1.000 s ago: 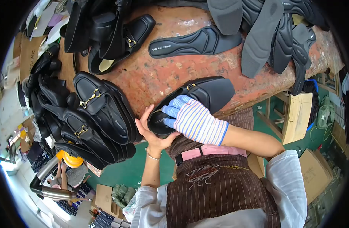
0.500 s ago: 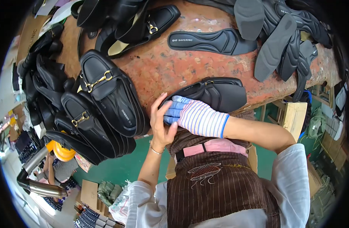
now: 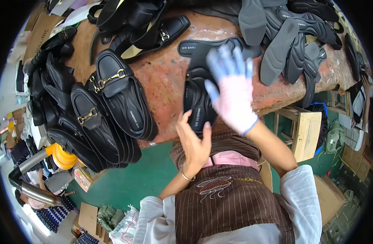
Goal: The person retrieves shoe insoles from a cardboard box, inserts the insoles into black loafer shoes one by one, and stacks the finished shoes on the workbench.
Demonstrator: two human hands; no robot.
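Observation:
A black backless loafer (image 3: pixel 193 101) lies lengthwise at the table's front edge, its insole lettering toward me. My bare left hand (image 3: pixel 195 142) is at its heel end, thumb on one side and fingers on the other. Just right of the shoe, my gloved right hand (image 3: pixel 234 91) is raised with fingers spread, blurred by motion and holding nothing. Behind the shoe's toe lies a loose black insole (image 3: pixel 188 48), partly covered by the shoe and the glove.
Stacked black loafers with gold buckles (image 3: pixel 127 97) stand to the left. More shoes (image 3: pixel 170 30) lie at the back left. Several loose insoles (image 3: pixel 279 51) pile at the back right. A yellow-and-metal pipe (image 3: pixel 40 193) juts in at lower left; a wooden stool (image 3: pixel 307 136) stands right.
The loafer has turned from lying crosswise to pointing away from me. My right hand has lifted off and moved right and away; my left hand has shifted right to the heel.

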